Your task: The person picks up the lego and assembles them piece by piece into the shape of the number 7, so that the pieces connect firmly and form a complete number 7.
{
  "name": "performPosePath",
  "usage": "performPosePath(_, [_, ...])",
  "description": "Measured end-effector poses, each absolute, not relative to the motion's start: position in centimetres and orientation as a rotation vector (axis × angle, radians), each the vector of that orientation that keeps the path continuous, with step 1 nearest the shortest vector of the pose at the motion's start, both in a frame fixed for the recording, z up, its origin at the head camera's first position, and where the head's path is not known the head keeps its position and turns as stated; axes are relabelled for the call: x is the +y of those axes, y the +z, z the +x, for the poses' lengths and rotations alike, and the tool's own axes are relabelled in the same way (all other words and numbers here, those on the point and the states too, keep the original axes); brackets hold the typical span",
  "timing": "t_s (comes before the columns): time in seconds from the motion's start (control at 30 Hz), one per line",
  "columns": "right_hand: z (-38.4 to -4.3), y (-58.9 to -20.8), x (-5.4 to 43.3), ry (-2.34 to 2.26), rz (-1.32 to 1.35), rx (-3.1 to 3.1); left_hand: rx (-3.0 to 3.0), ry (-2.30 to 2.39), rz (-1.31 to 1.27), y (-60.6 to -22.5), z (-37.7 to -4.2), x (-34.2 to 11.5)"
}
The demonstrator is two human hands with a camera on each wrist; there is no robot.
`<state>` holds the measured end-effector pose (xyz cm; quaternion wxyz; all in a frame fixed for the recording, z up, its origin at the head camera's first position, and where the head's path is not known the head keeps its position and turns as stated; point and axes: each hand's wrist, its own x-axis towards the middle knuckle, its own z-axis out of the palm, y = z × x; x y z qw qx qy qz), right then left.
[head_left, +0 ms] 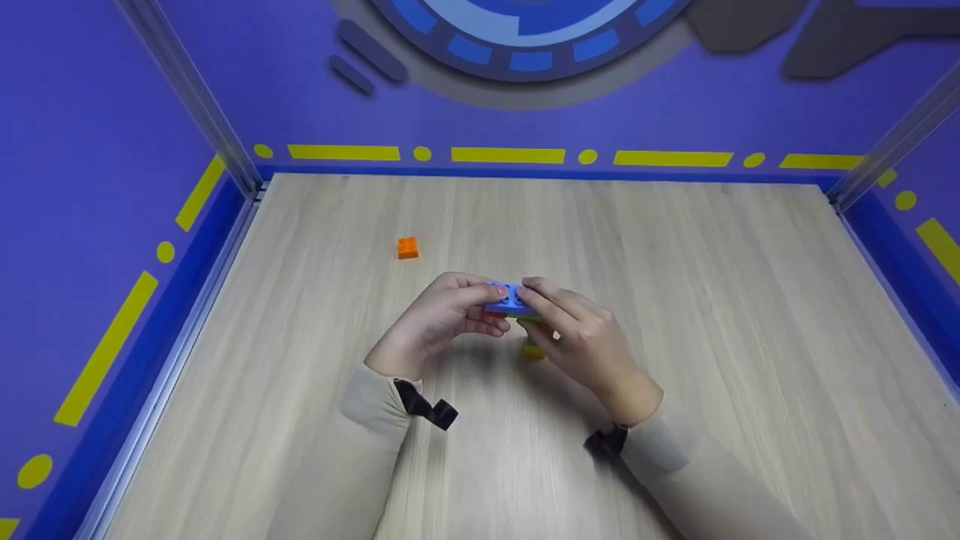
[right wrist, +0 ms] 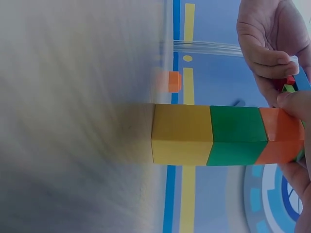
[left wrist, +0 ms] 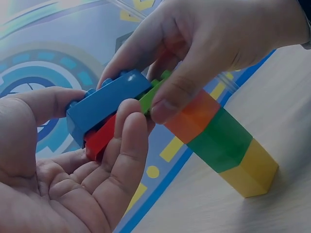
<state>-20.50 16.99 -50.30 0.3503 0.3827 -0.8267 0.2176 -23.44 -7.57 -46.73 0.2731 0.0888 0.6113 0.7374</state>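
My left hand [head_left: 446, 311] pinches a blue toy building brick [left wrist: 107, 104], its thumb on the studded top and its other fingers beneath. A red brick [left wrist: 101, 137] sits under the blue one, beside the left fingertips. A light green brick [left wrist: 147, 100] joins them at the right. My right hand [head_left: 581, 334] grips the light green brick, thumb at its near side and fingers over the blue brick's far end. Below the right thumb stands an upright stack: orange brick [left wrist: 195, 116], dark green brick [left wrist: 221, 141], yellow brick [left wrist: 250, 170] at the bottom.
A separate orange brick [head_left: 407, 248] lies on the wood-grain table [head_left: 712, 300], beyond and left of the hands. Blue printed panels [head_left: 525, 120] with yellow marks enclose the back and sides. Metal posts [head_left: 191, 97] stand at the back corners.
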Motion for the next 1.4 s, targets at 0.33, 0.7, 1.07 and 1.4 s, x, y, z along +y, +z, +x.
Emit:
performPosePath(0.33, [-20.71, -50.49, 17.21, 0.667, 1.005, -2.116, 1.563, 2.016, 0.223, -47.08, -23.48, -7.66])
performPosePath(0.7, [-20.79, -50.55, 17.23, 0.742, 0.992, -2.106, 1.504, 2.041, 0.204, -47.34, -23.60, -7.57])
performPosePath(1.07, [-20.84, -50.26, 17.21, 0.684, 1.034, -2.108, 1.518, 2.030, 0.213, -47.19, -23.51, -7.71])
performPosePath(1.4, [-20.68, -50.18, 17.16, 0.727, 1.034, -2.115, 1.515, 2.030, 0.205, -47.31, -23.46, -7.70])
